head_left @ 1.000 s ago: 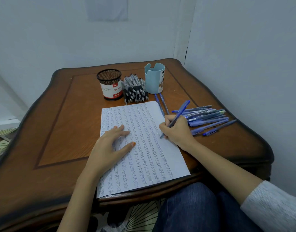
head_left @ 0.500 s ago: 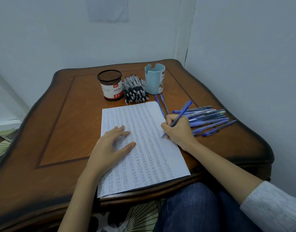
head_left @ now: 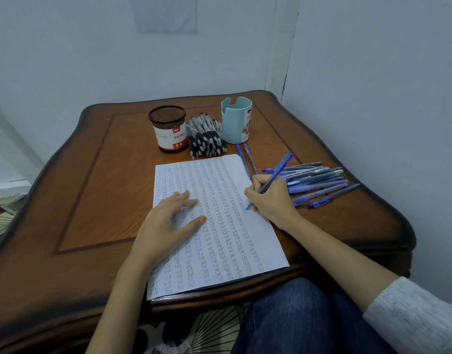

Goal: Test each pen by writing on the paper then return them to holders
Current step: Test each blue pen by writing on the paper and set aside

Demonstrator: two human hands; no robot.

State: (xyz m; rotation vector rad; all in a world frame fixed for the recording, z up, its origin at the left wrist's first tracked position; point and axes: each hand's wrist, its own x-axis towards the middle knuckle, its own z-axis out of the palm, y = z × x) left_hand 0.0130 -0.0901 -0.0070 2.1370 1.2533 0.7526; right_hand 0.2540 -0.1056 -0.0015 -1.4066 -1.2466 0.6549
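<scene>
A white sheet of paper point(head_left: 219, 241) covered in rows of blue writing lies on the wooden table point(head_left: 92, 200). My left hand point(head_left: 166, 221) rests flat on the sheet's left half with fingers spread. My right hand point(head_left: 273, 200) grips a blue pen point(head_left: 273, 178), its tip touching the paper near the right edge. A black mesh holder point(head_left: 168, 129) and a light blue holder point(head_left: 236, 120) stand at the back. Several black-and-white pens point(head_left: 207, 139) lie between the two holders. Several blue pens point(head_left: 316, 180) lie in a pile to the right of my right hand.
Two blue pens point(head_left: 246, 158) lie side by side just in front of the light blue holder, by the paper's top right corner. Walls close in behind and to the right of the table. My knee in jeans point(head_left: 296, 315) is below the table's front edge.
My right hand has shifted the pen slightly along the paper's right edge while writing. The left hand stays in place on the sheet.
</scene>
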